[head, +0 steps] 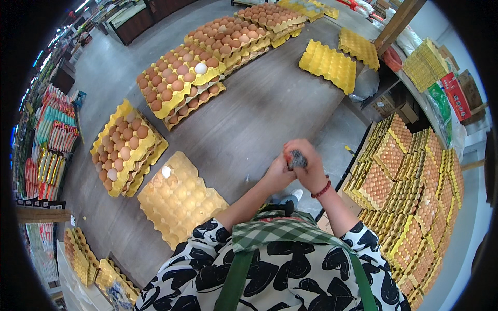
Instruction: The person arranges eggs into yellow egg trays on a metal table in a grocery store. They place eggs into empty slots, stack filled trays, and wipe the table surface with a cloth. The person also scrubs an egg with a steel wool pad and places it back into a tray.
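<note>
In front of my apron, my left hand [279,173] and my right hand [312,163] are pressed together around a small dark grey bunched item [298,160], perhaps a cloth. A bit of red shows at its left; motion blur hides what exactly it is. Left of my hands, a pale yellow egg tray [183,198] lies on the table [241,120], with a white eggshell piece or egg [166,172] near its far corner. Beyond that tray stands a short stack of trays with brown eggs [126,149].
More stacked trays of brown eggs [175,79] line the table's far left side, one holding a white egg [200,68]. Yellow trays [328,65] lie turned over at the far right. Tall stacks of filled trays [404,194] stand to my right, beside the floor gap.
</note>
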Demonstrator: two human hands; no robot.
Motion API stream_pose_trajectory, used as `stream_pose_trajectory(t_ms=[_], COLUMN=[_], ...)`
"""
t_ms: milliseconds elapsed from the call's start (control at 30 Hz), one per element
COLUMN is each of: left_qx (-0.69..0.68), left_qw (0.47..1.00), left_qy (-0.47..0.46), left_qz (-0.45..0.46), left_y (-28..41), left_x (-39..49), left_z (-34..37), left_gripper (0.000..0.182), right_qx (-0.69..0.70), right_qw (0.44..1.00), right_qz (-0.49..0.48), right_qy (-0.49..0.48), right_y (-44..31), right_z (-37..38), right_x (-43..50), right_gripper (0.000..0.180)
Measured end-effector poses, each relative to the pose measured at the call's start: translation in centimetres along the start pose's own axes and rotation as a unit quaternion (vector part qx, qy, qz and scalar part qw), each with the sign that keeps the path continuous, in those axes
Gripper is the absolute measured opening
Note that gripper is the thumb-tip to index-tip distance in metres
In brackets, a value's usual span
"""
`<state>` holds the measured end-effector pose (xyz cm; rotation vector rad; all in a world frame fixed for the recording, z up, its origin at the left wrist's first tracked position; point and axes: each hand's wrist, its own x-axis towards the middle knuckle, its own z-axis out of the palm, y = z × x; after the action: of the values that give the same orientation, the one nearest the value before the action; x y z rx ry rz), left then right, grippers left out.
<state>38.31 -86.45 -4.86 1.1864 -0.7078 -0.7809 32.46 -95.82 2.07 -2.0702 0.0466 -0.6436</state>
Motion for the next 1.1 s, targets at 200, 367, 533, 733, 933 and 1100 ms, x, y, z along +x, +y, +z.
stream_pose_trajectory(t_ms=[200,367,533,733,933,1100], left_qx=[-0.123,0.017,0.038,0.071,0.069,0.215], left_qw=[0.978,0.999,0.999,0.997,0.997,0.970], left_qy=[-0.042,-0.018,-0.028,-0.019,0.021,0.042], left_qz=[-0.165,-0.047,0.014,0.024,-0.031,0.104], left_y=[1.8,1.6,1.3,2.4,3.3,2.8], left_x=[-0.6,-0.3,0.0,-0.5,-0.2,-0.2], left_z=[-1.0,-0.2,-0.5,-0.1,-0.7,-0.5], left_gripper=[0.045,0.047,0.053,0.053,0.053,0.047], right_qx=[-0.025,0.053,-0.103,0.161,0.407,-0.143], right_qw=[0.993,0.995,0.987,0.958,0.883,0.987], right_qz=[-0.097,0.084,-0.112,0.212,0.151,-0.070], right_qy=[-0.068,0.010,-0.043,0.102,0.179,0.011], right_y=[0.0,-0.3,-0.5,2.5,0.5,-1.6], right_z=[-0.4,-0.5,0.2,-2.0,-3.0,0.0], right_x=[-0.3,-0.4,-0.9,0.8,0.0,-0.6], right_gripper=[0.031,0.033,0.024,0.025,0.021,0.030])
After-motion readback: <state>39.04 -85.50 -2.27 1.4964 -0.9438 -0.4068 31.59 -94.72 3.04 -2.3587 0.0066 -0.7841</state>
